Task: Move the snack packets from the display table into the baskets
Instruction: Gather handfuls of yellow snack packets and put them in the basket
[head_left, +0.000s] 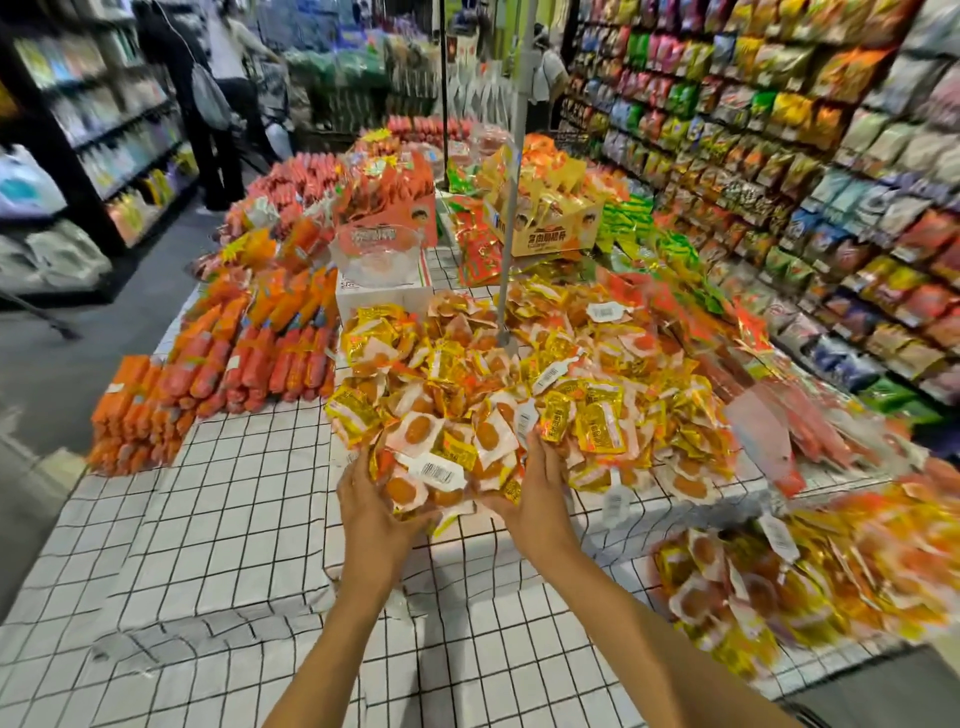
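The left hand (375, 501) and right hand (540, 486) face each other palm to palm, fingers curled in around a loose bundle of snack packets (441, 470) clasped between them. We see the bundle at the near edge of the main heap (524, 364), which spreads away toward 12 and 1 o'clock from the hands.

We judge the grip to be the weak point. The packets are slick, flat and not bound together, so those at the bottom or sides of the bundle may slide out as it is lifted. Packets overlapping the heap at 12 o'clock may be dragged along and spill over the table edge. We cannot make out the baskets, so the carry may be long enough for more to drop.

The display table (208, 525) is covered with a white cloth ruled in black squares, wrinkled toward 7 o'clock. Orange sausage packs (234, 364) are stacked at 10 o'clock. Printed cartons (550, 231) stand at 12 o'clock, behind a grey pole (511, 208) that rises from the heap. A second, blurred heap of like packets (800, 587) lies at 4 o'clock. A wall of shelved snack bags (789, 171) runs along 2 o'clock, darker shelving (104, 135) stands at 10 o'clock, and people (208, 88) stand in the aisle at 11 o'clock.
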